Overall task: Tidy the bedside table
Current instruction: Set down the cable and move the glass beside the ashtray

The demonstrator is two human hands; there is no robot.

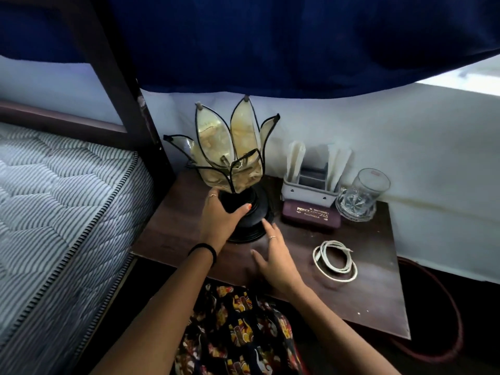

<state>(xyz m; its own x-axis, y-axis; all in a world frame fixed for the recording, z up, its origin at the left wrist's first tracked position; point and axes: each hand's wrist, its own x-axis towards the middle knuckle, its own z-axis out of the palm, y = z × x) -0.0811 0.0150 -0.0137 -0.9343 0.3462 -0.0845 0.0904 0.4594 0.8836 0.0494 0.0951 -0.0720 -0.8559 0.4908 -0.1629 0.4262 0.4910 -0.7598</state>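
The left hand (220, 216) grips the black base of the lotus lamp (238, 169), near the counter's (365, 301) left edge beside the mattress (62, 201). The right hand (273, 259) rests open just beside it. A coiled cable (335, 259) lies apart on bare wood.

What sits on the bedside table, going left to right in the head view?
lamp held at its base by the left hand → maroon case → drinking glass. The coiled white cable lies nearer, overlapping that span.
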